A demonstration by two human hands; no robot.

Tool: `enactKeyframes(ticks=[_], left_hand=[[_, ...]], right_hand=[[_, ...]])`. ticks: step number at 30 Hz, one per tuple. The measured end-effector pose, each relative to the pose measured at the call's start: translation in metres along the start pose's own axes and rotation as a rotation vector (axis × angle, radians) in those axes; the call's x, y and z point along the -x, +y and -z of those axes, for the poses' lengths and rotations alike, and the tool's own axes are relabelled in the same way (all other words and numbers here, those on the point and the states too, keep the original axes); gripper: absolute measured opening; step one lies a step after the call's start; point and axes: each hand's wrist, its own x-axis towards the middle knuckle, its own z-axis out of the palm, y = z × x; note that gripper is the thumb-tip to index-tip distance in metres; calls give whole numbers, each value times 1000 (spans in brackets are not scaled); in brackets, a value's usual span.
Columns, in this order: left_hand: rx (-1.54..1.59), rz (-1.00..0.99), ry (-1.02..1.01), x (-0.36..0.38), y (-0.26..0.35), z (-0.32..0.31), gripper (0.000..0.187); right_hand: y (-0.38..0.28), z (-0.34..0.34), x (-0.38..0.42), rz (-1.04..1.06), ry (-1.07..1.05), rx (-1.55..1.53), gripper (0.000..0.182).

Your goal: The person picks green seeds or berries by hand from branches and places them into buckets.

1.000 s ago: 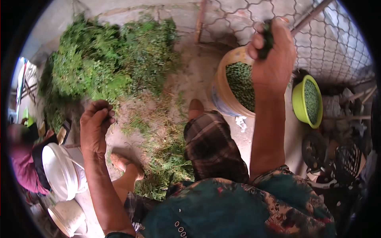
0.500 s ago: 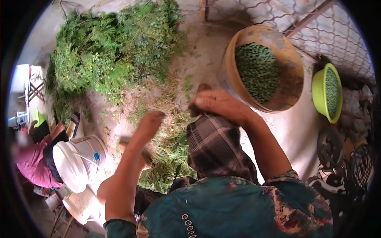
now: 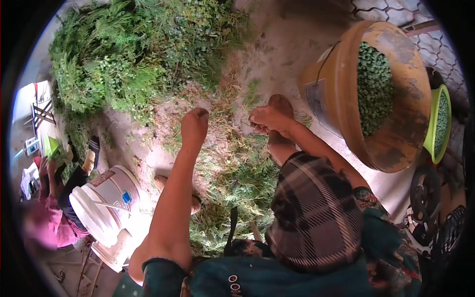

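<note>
Above strewn stems (image 3: pixel 225 123), left fingers (image 3: pixel 199 113) bunched

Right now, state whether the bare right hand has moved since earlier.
Yes; the right hand moved left in view, from overlapping the round orange plastic bucket to clear of it.

Floor (image 3: pixel 282 44) (pale), green plant heap (image 3: pixel 133 59), orange bucket (image 3: pixel 343 94)
</note>
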Motion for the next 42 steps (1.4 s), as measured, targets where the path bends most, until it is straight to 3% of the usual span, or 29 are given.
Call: enactKeyframes(ticks=[2,6,10,12,14,15,16,17,18,20,22,23,26,28,30,32,34,36,39,42], left_hand=[[-24,-25,106,-23,2,-10,17],[-121,54,139,-53,5,-41,18],[-258,-8,174,-68,-4,-59,19],[-191,3,211,-64,-3,-57,19],[-103,28,261,-48,12,-50,20],[44,59,163,-38,20,-50,22],[190,89,66,-27,28,-51,24],[285,-22,-35,-13,38,-55,24],[379,-134,-136,-6,45,-57,24],[243,-240,-166,-19,44,-55,31],[-234,-437,104,-42,38,-62,43],[-350,-403,51,-45,32,-67,56],[-584,-336,1,-8,19,-83,62],[-504,-255,-239,40,13,-82,70],[-509,-211,-317,60,24,-66,62],[-190,95,-360,50,5,-52,42],[-264,-8,84,4,9,-33,18],[-222,42,317,-48,-4,-27,23],[-173,167,348,-96,-2,-33,25],[-276,-12,302,-107,-10,-46,29]], right_hand=[[10,-2,-10,-8,-7,-29,35],[8,-1,-16,-42,-44,-152,35],[5,4,-15,-42,-110,-127,36],[6,2,-16,-39,-126,-122,37],[7,-1,-17,-56,-106,-335,36],[5,-2,-15,-53,-108,-340,36],[2,-4,-13,-86,-76,-536,36],[-1,-5,-13,-119,-45,-730,36],[0,-3,-16,-113,-51,-731,36],[6,4,-19,-100,-101,-777,31],[12,9,-20,-83,-122,-778,25],[16,10,-20,-78,-117,-751,24],[15,6,-17,-76,-99,-677,24],[14,7,-19,-82,-79,-646,24],[17,8,-18,-31,-103,-652,25],[17,7,-19,-26,-111,-666,26],[14,9,-21,-51,-99,-659,27],[13,11,-21,-47,-92,-651,27],[15,11,-20,-45,-76,-646,27],[14,10,-17,-44,-58,-658,26]])
